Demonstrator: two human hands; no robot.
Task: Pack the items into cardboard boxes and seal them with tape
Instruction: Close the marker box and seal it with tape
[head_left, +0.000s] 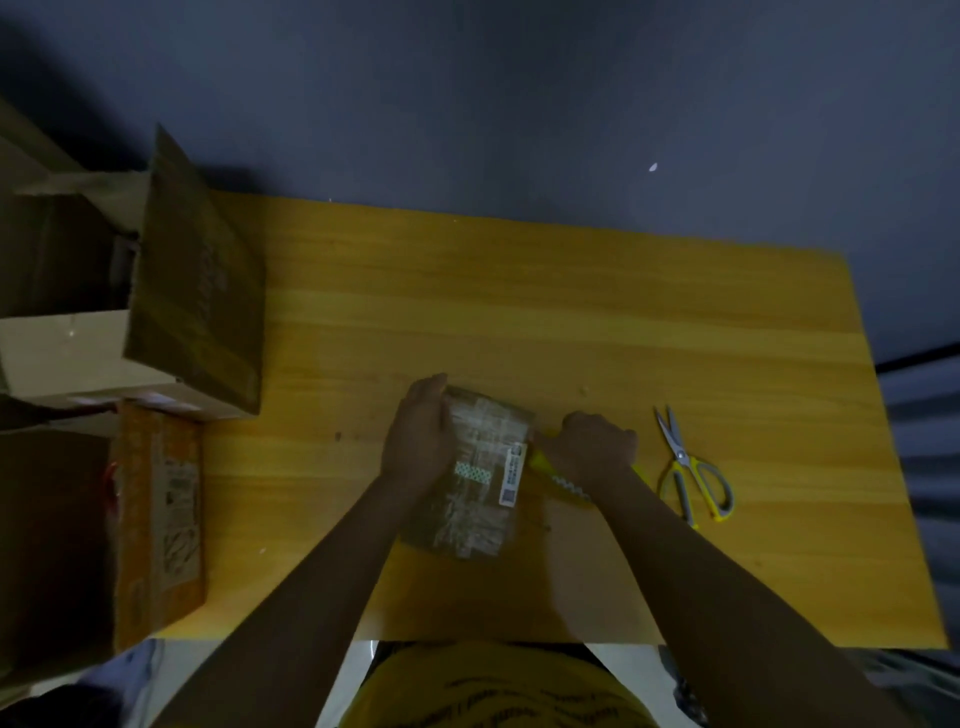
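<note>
A small cardboard box (480, 475), covered in old tape and a white barcode label, lies on the wooden table (571, 322) near its front middle. My left hand (421, 441) rests on the box's left side, fingers over its far corner. My right hand (595, 441) is just right of the box, fingers curled round a yellow tape dispenser (566, 480) with patterned tape. Only part of that dispenser shows under the hand and wrist.
Yellow-handled scissors (693, 470) lie shut on the table to the right. A large open carton (192, 280) stands at the table's left end. An orange box (158, 525) sits below it by the left edge. More cartons (57, 260) are stacked further left.
</note>
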